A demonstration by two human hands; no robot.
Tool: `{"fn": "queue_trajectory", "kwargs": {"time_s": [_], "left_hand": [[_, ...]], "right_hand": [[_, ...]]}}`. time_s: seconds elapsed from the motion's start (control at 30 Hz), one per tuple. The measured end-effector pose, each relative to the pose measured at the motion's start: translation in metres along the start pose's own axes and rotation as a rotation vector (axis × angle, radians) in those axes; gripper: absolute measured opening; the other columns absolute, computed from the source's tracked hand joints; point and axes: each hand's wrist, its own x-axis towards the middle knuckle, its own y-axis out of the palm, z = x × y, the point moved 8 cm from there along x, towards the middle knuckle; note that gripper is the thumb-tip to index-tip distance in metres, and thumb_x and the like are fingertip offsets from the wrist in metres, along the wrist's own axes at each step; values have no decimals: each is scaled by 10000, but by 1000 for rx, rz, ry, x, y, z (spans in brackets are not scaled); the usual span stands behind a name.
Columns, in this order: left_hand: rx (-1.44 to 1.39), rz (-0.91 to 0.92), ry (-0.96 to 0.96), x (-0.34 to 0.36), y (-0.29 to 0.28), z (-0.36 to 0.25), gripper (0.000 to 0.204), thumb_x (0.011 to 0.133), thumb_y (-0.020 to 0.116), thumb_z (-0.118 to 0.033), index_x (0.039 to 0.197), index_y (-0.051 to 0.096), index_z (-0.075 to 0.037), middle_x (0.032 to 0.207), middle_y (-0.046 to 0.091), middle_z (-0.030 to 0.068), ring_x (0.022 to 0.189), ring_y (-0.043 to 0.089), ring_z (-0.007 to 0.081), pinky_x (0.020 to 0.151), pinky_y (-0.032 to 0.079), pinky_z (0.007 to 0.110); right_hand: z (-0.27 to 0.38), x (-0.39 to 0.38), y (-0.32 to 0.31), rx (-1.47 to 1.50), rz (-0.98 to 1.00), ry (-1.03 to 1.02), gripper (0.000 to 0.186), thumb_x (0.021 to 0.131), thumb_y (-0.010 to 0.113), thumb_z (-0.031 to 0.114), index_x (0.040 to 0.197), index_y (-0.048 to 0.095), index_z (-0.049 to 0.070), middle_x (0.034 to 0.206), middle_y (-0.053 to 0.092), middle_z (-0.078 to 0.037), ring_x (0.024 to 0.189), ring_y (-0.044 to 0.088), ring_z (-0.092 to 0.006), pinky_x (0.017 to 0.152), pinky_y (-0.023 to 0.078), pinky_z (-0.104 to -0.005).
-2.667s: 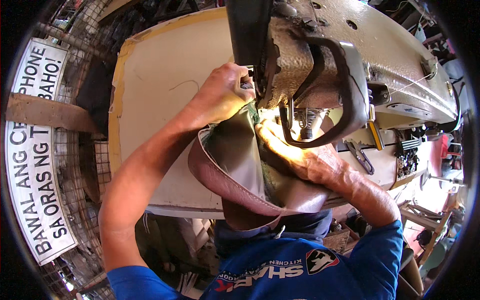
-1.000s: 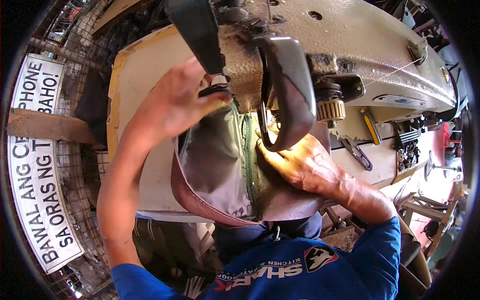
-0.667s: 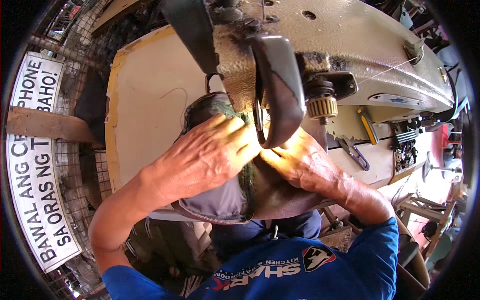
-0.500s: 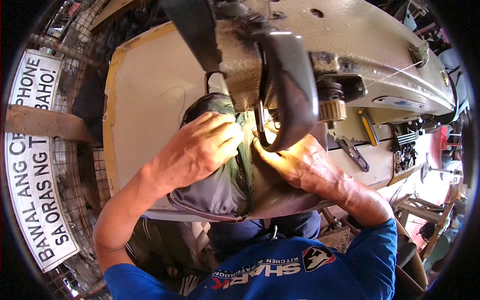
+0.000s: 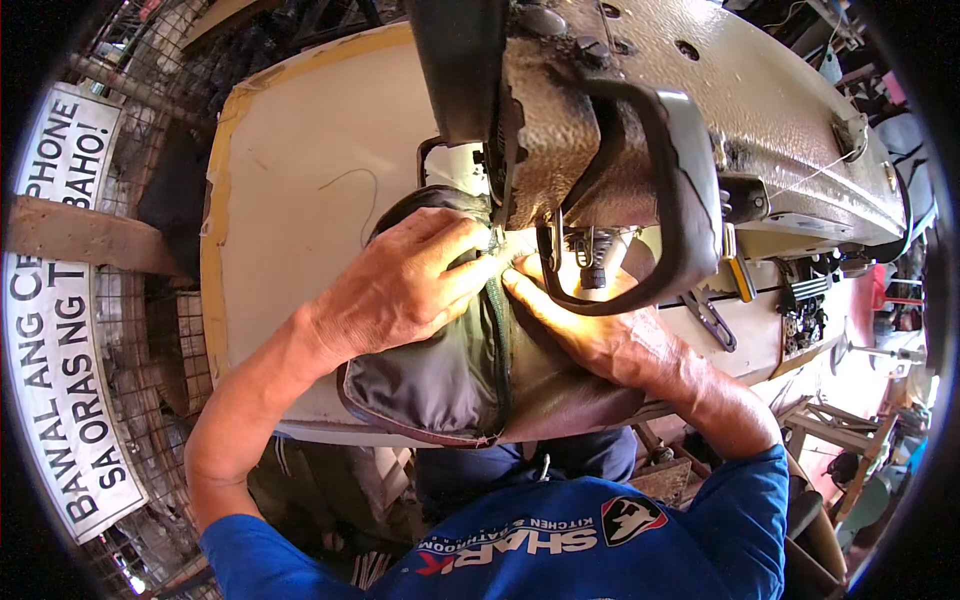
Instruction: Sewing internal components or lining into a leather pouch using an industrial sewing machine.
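A dark, shiny fabric piece [image 5: 425, 385] with a green zipper strip [image 5: 498, 345] down its middle lies under the head of a sewing machine [image 5: 560, 130]. Brownish, leather-like material [image 5: 560, 385] spreads to the right of the strip. My left hand [image 5: 405, 280] grips the fabric just left of the strip, fingers bent and fingertips by the machine's needle area. On the other side, my right hand [image 5: 610, 335] pinches the material beside the strip with thumb and forefinger. A black curved guard [image 5: 690, 200] partly covers that hand. The needle tip is hidden.
The pale tabletop [image 5: 300, 140] has taped edges and a loose thread [image 5: 372, 190]. Small thread snips [image 5: 712, 322] and a yellow-handled cutter [image 5: 740, 278] lie right of my right hand. Wire mesh [image 5: 190, 340] and a white sign [image 5: 60, 400] stand at the left.
The view has shifted, so the machine head appears farther right and more of its underside shows. My left fingers have straightened somewhat; both hands stay at the zipper strip.
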Motion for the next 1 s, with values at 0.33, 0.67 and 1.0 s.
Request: {"fn": "queue_trajectory", "kwargs": {"time_s": [0.33, 0.67, 1.0], "left_hand": [[-71, -10, 58, -6, 8, 0, 346, 776, 719, -107, 1094, 696, 26, 1102, 657, 103, 1079, 622, 264, 954, 526, 394], [-1, -13, 34, -8, 12, -2, 301, 782, 696, -136, 1037, 699, 25, 1115, 663, 118, 1089, 624, 286, 982, 519, 424], [19, 24, -529, -15, 11, 62, 372, 850, 770, -264, 1091, 628, -18, 1076, 656, 176, 1025, 609, 376, 939, 484, 437]], "right_hand": [[1, 0, 1, -31, -46, -15, 460, 882, 553, 200, 1324, 585, 76, 997, 641, -127, 991, 619, -323, 1020, 456, -511], [8, 4, -6, -76, 5, -26, 482, 839, 581, 200, 1285, 598, 17, 843, 602, -107, 866, 605, -298, 910, 488, -455], [4, 5, -9, -41, -8, -5, 408, 870, 568, 209, 1246, 609, 57, 817, 593, -111, 870, 611, -301, 937, 489, -473]]}}
